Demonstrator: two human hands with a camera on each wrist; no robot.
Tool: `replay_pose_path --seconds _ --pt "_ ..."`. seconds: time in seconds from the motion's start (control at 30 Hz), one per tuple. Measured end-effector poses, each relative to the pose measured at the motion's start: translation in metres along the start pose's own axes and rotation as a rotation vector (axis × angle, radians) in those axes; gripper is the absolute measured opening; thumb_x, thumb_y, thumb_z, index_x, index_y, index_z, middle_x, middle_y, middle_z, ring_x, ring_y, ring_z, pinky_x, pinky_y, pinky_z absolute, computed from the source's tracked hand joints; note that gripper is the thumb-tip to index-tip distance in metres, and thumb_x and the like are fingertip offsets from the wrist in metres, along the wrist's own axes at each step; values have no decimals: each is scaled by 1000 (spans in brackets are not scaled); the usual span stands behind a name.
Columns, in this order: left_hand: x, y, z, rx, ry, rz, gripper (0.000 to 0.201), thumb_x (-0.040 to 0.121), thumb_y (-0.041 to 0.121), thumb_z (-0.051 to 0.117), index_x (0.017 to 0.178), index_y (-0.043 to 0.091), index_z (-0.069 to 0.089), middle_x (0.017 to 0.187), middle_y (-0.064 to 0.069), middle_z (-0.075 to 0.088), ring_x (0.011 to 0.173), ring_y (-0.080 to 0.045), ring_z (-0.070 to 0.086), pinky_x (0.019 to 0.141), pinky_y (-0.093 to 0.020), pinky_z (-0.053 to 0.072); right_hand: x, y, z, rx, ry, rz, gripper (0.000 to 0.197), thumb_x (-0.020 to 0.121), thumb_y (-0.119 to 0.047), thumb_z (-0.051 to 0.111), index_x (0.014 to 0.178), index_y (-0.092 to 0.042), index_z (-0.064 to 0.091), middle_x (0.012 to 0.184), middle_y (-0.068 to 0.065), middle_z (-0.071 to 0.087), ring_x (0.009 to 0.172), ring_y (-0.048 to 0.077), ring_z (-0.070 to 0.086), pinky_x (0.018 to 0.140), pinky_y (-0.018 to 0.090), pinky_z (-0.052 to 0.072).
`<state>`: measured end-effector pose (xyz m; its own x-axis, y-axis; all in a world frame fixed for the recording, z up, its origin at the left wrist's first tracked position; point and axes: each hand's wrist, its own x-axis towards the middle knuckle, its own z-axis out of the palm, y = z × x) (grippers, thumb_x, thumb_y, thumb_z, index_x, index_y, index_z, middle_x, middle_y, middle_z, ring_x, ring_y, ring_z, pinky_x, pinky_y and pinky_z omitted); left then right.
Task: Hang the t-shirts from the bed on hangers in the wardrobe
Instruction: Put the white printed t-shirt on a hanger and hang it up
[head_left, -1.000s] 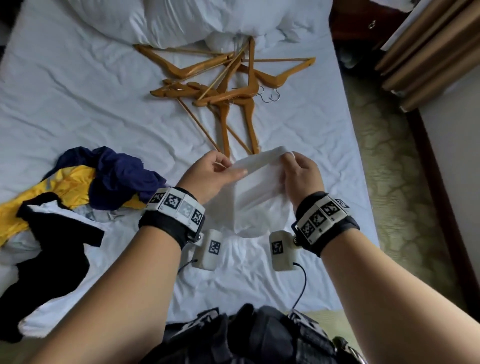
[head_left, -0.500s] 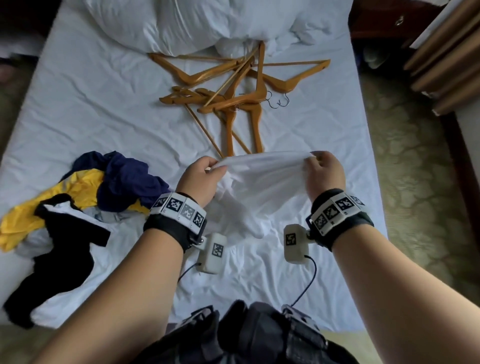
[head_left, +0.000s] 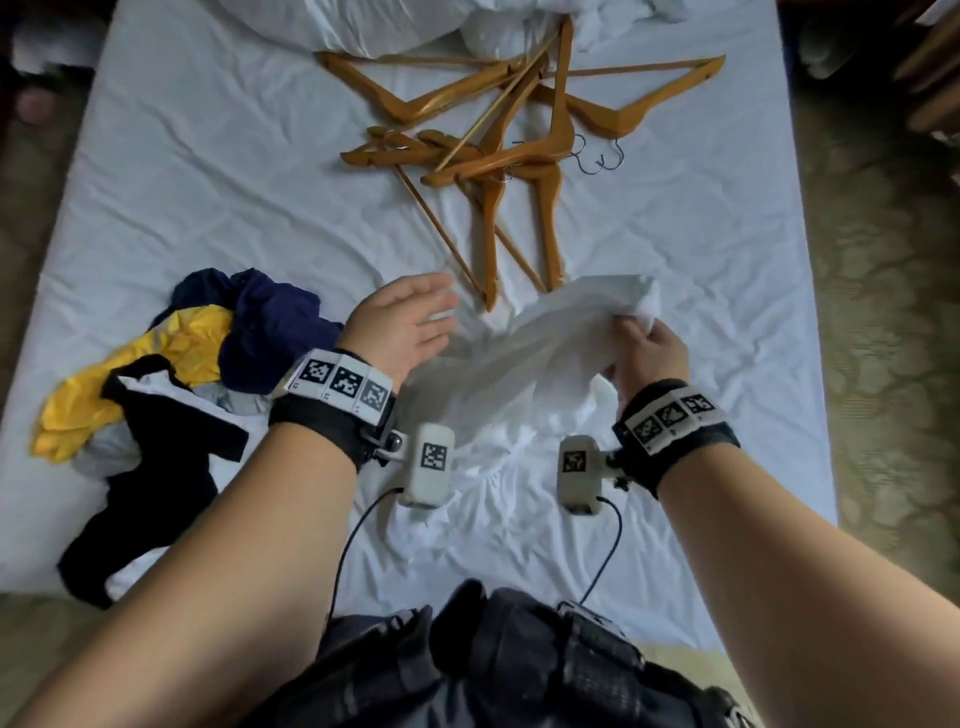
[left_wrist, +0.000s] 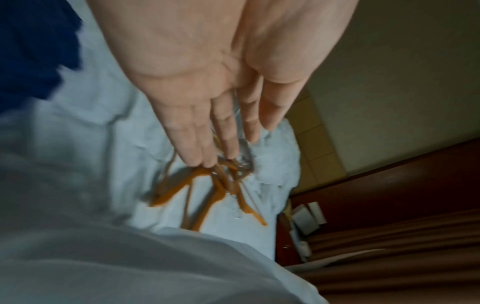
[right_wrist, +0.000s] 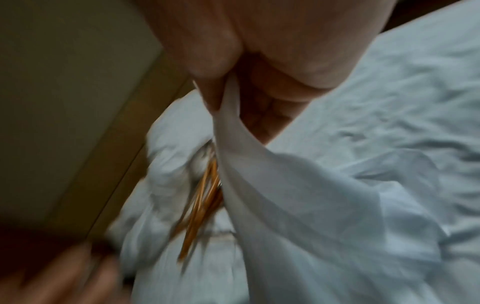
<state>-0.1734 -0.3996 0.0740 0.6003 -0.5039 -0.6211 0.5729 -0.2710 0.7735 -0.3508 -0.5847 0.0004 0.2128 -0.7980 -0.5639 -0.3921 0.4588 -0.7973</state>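
A white t-shirt (head_left: 524, 358) hangs bunched over the bed, and my right hand (head_left: 647, 345) grips its upper edge (right_wrist: 228, 107). My left hand (head_left: 410, 322) is free of the cloth, fingers straight and spread (left_wrist: 215, 131), pointing toward the hangers. Several wooden hangers (head_left: 509, 140) lie in a tangled pile on the white sheet (head_left: 208, 197) beyond both hands; they appear again, blurred, as the hangers (left_wrist: 207, 195) past my left fingertips. The wardrobe is not in view.
A heap of other t-shirts lies at the left: navy (head_left: 270, 332), yellow (head_left: 156, 358) and black-and-white (head_left: 156, 441). Pillows (head_left: 395, 21) sit at the bed's head. Patterned carpet (head_left: 883, 322) runs along the right side, with dark wooden furniture (left_wrist: 389, 195) beyond.
My left hand has let go of the white t-shirt and opened, moving forward. My right hand still holds the shirt, which now sags on its left side.
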Motion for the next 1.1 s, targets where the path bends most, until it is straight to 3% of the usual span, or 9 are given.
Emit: replay_pose_path --seconds 0.17,0.3,0.4,0.53,0.6,0.73,0.8,0.93,1.1 --pt "27 -76 -42 234 190 -232 27 101 7 60 128 4 62 83 -4 61 64 -14 58 55 -21 49 65 36 -20 85 112 200 71 63 -54 69 130 -32 60 108 -9 62 101 12 59 99 35 50" --pt "44 -137 -52 437 233 -334 48 87 24 75 134 22 65 101 -1 70 92 -22 66 93 -38 57 32 42 0 -162 -129 281 26 96 -28 66 118 -15 66 99 0 67 99 22 68 87 37 55" --pt "51 -163 -51 401 209 -403 73 87 24 77 152 27 46 114 4 64 96 -21 64 102 -47 55 12 76 14 -259 -244 336 10 100 -19 63 101 -11 67 98 8 68 88 24 69 86 40 57" --pt "76 -218 -66 440 157 -523 149 35 44 98 161 38 19 152 1 53 127 -32 61 108 -52 50 -11 136 22 -524 -405 430 24 100 -25 63 108 -3 67 98 9 65 88 22 63 101 48 55" --pt "73 -235 -70 442 90 -546 135 37 41 101 155 32 38 136 -9 67 119 -35 67 101 -53 55 -25 164 27 -606 -462 465 43 97 -30 67 125 3 61 104 13 67 97 27 66 104 53 51" --pt "51 -224 -62 361 1 -473 28 82 22 86 107 16 74 87 -4 78 83 -24 69 85 -38 59 -43 204 43 -604 -445 439 66 81 -46 81 137 -20 55 119 9 71 107 25 70 96 44 57" --pt "41 -221 -65 311 -21 -460 20 85 22 84 102 17 75 88 -5 77 85 -25 68 86 -39 58 -51 212 51 -592 -402 423 52 84 -38 81 128 -18 60 106 5 74 99 21 71 87 36 58" --pt "28 -196 -80 181 -26 -390 24 83 25 83 103 16 75 109 -11 76 100 -29 67 96 -41 52 -66 202 58 -411 -346 477 5 93 -10 71 93 -7 66 83 11 72 77 24 72 88 44 62" --pt "34 -153 -100 137 143 -160 25 85 25 79 105 15 68 109 -13 75 104 -30 72 100 -58 55 -79 174 58 -287 -292 432 12 90 -3 67 80 -8 62 76 11 65 68 24 64 82 41 63"
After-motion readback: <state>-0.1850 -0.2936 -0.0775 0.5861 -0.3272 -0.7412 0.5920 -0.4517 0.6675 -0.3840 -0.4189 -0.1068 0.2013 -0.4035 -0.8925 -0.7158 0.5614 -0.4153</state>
